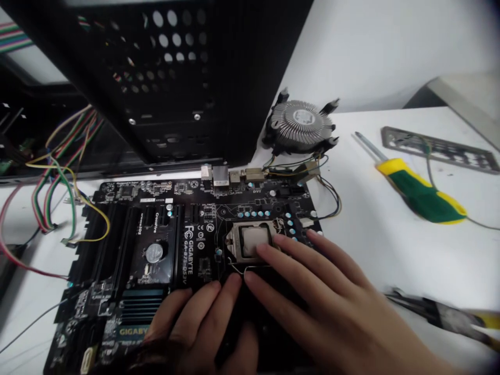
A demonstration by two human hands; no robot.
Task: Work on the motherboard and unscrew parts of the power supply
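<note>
A black Gigabyte motherboard lies flat on the white table. Its CPU socket sits in the middle right, with a grey chip showing under the metal frame. My right hand rests on the board with fingers spread, and the fingertips touch the socket's near edge and its thin wire lever. My left hand lies beside it on the board's near part, fingers stretched forward and close together, tips just below the socket. Neither hand holds anything.
A black perforated computer case stands behind the board, with coloured cables trailing at the left. A round cooler fan sits at the back. A yellow-green screwdriver, a metal I/O plate and pliers lie to the right.
</note>
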